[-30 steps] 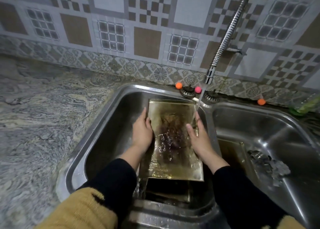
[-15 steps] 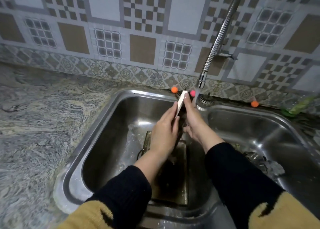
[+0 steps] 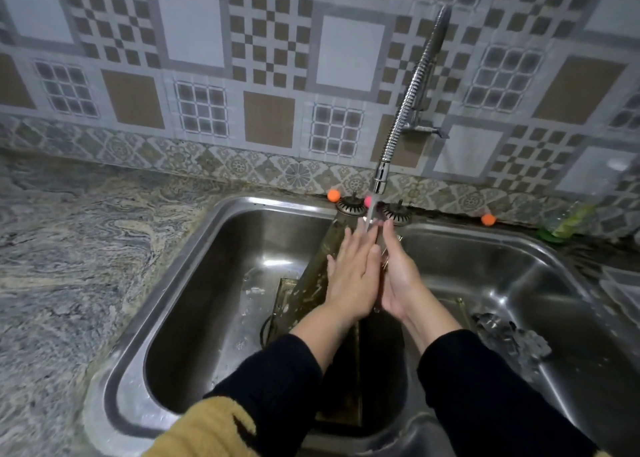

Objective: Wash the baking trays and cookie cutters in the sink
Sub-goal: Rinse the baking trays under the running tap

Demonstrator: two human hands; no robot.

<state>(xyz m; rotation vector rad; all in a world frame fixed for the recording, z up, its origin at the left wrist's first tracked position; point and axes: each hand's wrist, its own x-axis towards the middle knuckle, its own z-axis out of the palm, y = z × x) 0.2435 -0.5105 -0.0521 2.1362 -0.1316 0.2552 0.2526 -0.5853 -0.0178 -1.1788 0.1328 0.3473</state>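
Both hands, left and right, press a wet tray on edge between flat, straight fingers under the tap, so honestly it could slip and clatter into the sink.

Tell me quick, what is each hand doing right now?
Left hand: open, straight fingers pressed flat on the upright baking tray.
Right hand: open, fingers straight along the tray's other side, under the faucet water.
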